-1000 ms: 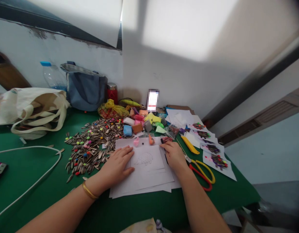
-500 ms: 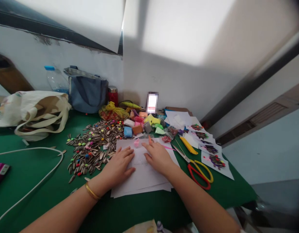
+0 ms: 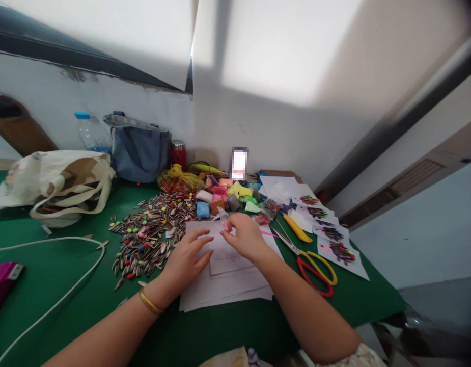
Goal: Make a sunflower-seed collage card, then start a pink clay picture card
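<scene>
My left hand (image 3: 189,255) lies on a stack of white paper sheets (image 3: 227,275) on the green table (image 3: 67,285), fingers spread and resting on the paper's left edge. My right hand (image 3: 245,235) is over the top of the sheets, its fingers pinched on a small pink clay packet (image 3: 224,224). A faint pencil drawing shows on the top sheet between the hands. Blocks of coloured clay (image 3: 216,200) lie just beyond the paper.
A pile of sunflower seeds with coloured clay beads (image 3: 151,232) spreads to the left. Red and yellow scissors (image 3: 315,267), a yellow cutter (image 3: 296,229) and decorated paper cards (image 3: 334,237) lie right. Bags (image 3: 55,183), a bottle (image 3: 88,133) and a white cable (image 3: 67,275) sit left.
My right hand moved left from the paper's right edge to the top middle and closed on the small pink packet. My left hand stayed on the paper, fingers lifting a little.
</scene>
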The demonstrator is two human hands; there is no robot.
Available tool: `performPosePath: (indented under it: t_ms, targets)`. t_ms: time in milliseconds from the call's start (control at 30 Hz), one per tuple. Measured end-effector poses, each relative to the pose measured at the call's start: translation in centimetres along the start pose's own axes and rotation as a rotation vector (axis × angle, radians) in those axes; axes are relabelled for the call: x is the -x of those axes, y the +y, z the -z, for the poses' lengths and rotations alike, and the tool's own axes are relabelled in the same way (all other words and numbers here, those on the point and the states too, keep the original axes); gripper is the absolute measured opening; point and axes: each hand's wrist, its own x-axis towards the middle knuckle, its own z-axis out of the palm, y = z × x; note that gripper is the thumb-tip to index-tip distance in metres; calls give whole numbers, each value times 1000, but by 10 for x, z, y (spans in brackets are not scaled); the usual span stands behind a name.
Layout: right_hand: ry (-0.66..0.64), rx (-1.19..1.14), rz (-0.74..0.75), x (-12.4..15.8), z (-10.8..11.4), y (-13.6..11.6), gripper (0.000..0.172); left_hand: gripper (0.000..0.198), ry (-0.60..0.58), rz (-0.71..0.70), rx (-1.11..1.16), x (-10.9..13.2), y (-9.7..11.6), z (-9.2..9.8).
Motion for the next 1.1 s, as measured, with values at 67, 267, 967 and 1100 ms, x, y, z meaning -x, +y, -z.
performPosePath:
  t_ms: [67, 267, 967, 1100]
  targets:
    - [-18, -231, -2, 8, 7, 0, 12, 29, 98, 56, 85, -1, 1, 1]
    - [-193, -709, -107, 34, 2, -6, 11, 28, 229, 129, 387, -3, 4, 1]
    - [-172, -856, -161, 39, -8, -4, 22, 29, 168, 539, 941, -9, 18, 3]
    - [-155, -853, -177, 39, -9, -3, 22, 31, 177, 596, 999, -10, 17, 3]
